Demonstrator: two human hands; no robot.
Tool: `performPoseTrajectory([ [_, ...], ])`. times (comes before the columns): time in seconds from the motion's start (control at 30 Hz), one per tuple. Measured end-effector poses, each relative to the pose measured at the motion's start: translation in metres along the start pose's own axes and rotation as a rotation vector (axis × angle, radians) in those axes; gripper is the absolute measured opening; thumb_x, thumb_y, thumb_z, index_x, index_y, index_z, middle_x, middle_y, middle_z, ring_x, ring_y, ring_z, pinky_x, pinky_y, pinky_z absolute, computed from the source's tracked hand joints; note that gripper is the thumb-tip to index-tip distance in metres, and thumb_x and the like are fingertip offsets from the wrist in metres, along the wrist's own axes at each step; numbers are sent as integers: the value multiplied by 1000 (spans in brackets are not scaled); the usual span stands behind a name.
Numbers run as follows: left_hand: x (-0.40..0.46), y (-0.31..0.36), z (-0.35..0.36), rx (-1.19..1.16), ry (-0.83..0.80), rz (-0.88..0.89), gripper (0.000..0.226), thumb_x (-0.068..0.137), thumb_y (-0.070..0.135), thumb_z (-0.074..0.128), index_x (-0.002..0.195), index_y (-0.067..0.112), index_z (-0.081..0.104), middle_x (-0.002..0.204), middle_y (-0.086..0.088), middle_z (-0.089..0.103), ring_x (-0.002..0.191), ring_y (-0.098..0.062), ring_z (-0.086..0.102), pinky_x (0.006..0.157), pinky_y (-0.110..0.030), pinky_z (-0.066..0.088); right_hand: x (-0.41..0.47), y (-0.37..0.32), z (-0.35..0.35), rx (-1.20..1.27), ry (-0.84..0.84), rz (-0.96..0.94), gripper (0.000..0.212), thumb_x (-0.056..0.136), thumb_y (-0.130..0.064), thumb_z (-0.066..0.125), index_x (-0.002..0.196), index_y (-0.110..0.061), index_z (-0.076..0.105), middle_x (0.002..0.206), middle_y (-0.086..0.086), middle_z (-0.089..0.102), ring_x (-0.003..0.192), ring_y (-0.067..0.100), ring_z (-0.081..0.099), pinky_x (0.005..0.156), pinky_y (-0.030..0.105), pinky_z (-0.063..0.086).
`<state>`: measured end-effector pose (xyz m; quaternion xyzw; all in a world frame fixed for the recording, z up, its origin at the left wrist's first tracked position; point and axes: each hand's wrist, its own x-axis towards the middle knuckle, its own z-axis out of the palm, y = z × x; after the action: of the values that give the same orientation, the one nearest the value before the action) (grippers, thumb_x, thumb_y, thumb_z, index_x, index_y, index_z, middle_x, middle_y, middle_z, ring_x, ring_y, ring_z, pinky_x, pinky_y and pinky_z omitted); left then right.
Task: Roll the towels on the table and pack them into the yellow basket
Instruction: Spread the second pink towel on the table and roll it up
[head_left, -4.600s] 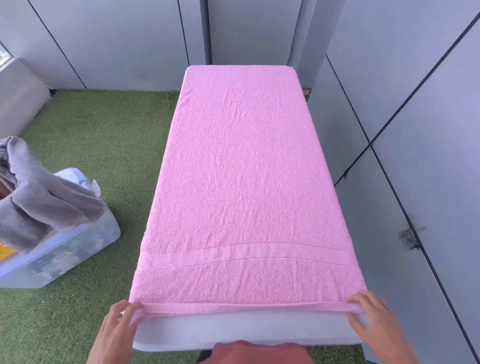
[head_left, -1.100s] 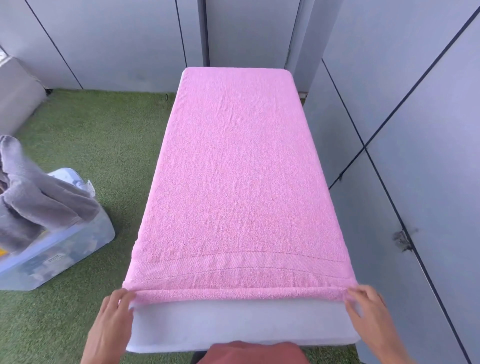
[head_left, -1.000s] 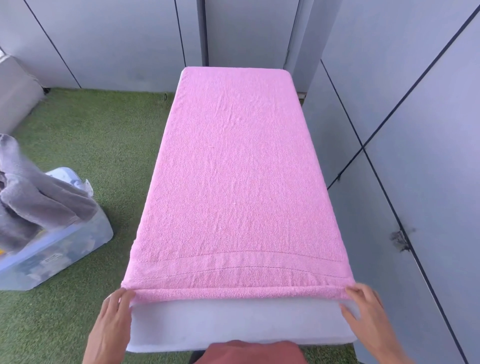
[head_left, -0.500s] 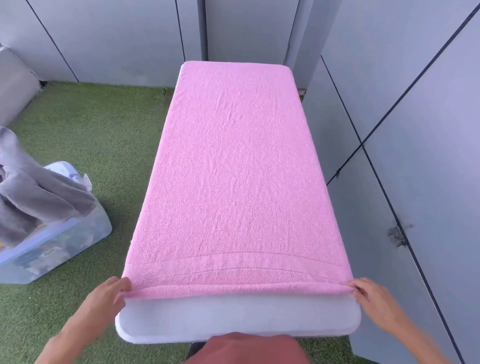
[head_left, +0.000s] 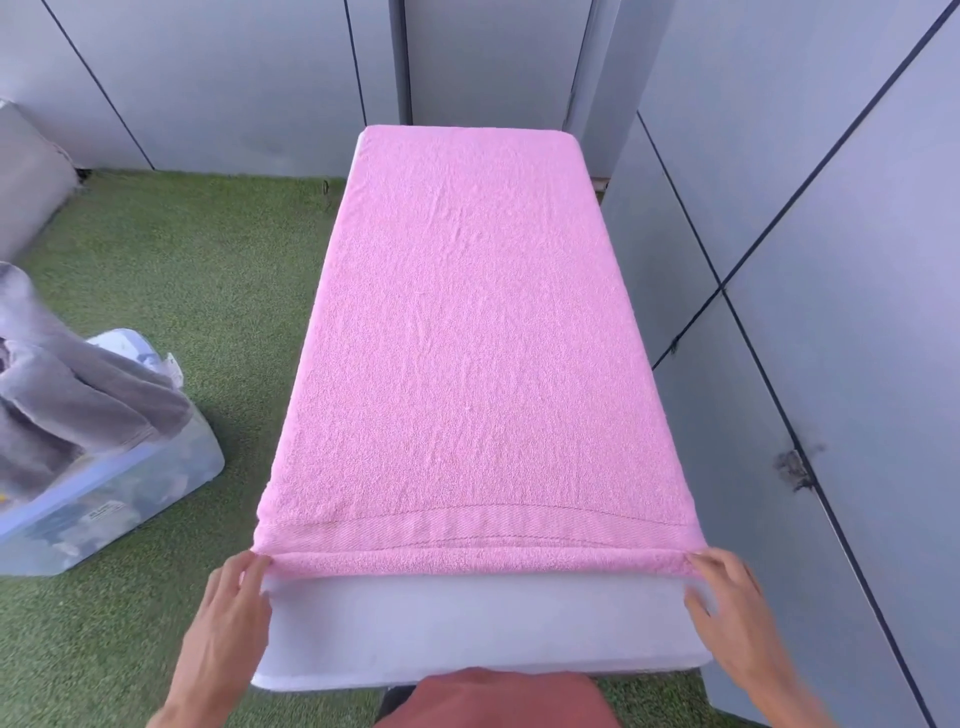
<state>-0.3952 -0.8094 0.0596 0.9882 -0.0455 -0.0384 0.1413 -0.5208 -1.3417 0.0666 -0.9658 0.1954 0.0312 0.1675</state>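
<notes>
Head view: a pink towel (head_left: 467, 364) lies spread flat along the white tabletop (head_left: 467, 623), covering it from the far end to near the front edge. Its near hem is turned over into a thin first roll, with bare tabletop showing in front of it. The left hand (head_left: 228, 618) sits at the left corner of that roll, fingertips curled onto the fabric; the right hand (head_left: 727, 608) does the same at the right corner. Each grip is closed lightly on the towel's rolled edge.

The step in hand looks like starting the roll. To do it well, both hands should push forward at an even pace so the roll stays straight, and keep it tight so it does not loosen. The middle of the hem sags a little, so the hands may need to slide inward.

The yellow basket is not in view. A clear bin (head_left: 114, 493) with grey cloth (head_left: 67, 405) draped over it stands on the green turf (head_left: 182, 270) at the left.
</notes>
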Motion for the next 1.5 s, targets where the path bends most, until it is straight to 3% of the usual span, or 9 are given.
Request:
performPoseTrajectory([
  [0.2, 18, -10, 25, -43, 43, 16, 52, 66, -23, 64, 107, 7, 55, 112, -13, 46, 95, -35, 48, 62, -46, 54, 25, -8, -10, 38, 12, 27, 30, 79, 10, 65, 106, -4, 68, 106, 7, 60, 105, 28, 53, 93, 28, 35],
  [0.43, 11, -12, 1, -119, 53, 102, 53, 64, -20, 70, 100, 16, 57, 101, -6, 49, 86, -11, 34, 59, -25, 40, 14, 9, -14, -32, -47, -36, 46, 83, 18, 51, 114, -13, 65, 103, -8, 55, 99, 18, 51, 82, 22, 32],
  [0.63, 10, -11, 4, -171, 35, 46, 46, 69, -11, 73, 98, 22, 58, 105, -8, 45, 87, -35, 49, 67, -42, 45, 9, 9, -3, -31, -1, 23, 35, 79, 18, 60, 105, -4, 68, 99, 5, 61, 98, 21, 52, 81, 22, 33],
  [0.73, 17, -9, 9, -179, 28, 9, 42, 70, -11, 72, 94, 20, 56, 104, -8, 44, 88, -34, 49, 71, -42, 43, 9, 5, -5, -22, -16, 42, 33, 82, 15, 58, 108, -4, 67, 103, 7, 60, 102, 28, 56, 88, 25, 33],
  [0.87, 15, -5, 6, -111, 21, -18, 33, 72, -9, 70, 94, 11, 56, 105, -5, 42, 95, -34, 47, 72, -42, 46, 4, 4, -9, 12, 13, 18, 39, 79, 14, 62, 109, -11, 68, 104, -4, 50, 100, 18, 51, 92, 24, 34],
  [1.03, 5, 7, 9, 4, 73, -76, 32, 72, -14, 66, 98, 4, 64, 109, -16, 52, 95, -35, 42, 68, -51, 48, 0, -2, -10, -12, 68, -26, 37, 72, 15, 70, 103, -5, 71, 100, 8, 59, 95, 15, 43, 87, 24, 32],
  [1.23, 22, -11, -7, -18, -87, -31, 31, 84, -15, 51, 105, 4, 63, 100, -9, 63, 91, -26, 51, 75, -36, 43, 19, 14, -20, -37, -139, -20, 35, 88, 13, 52, 113, -8, 67, 102, -1, 61, 103, 25, 54, 87, 27, 38],
  [1.37, 45, -20, -24, -84, -336, -36, 26, 94, -3, 45, 106, 15, 61, 104, -2, 58, 83, -13, 58, 69, -25, 47, 41, 16, -40, 43, -324, -22, 25, 92, 0, 55, 106, -17, 68, 94, -10, 62, 96, 16, 61, 75, 15, 37],
  [1.5, 44, -18, -18, -114, -234, -72, 28, 91, -5, 48, 105, 17, 59, 99, -1, 53, 67, -14, 59, 58, -31, 50, 50, 6, -41, 103, -247, 17, 26, 88, 1, 61, 97, -23, 66, 91, -7, 61, 89, 10, 60, 73, 14, 37],
])
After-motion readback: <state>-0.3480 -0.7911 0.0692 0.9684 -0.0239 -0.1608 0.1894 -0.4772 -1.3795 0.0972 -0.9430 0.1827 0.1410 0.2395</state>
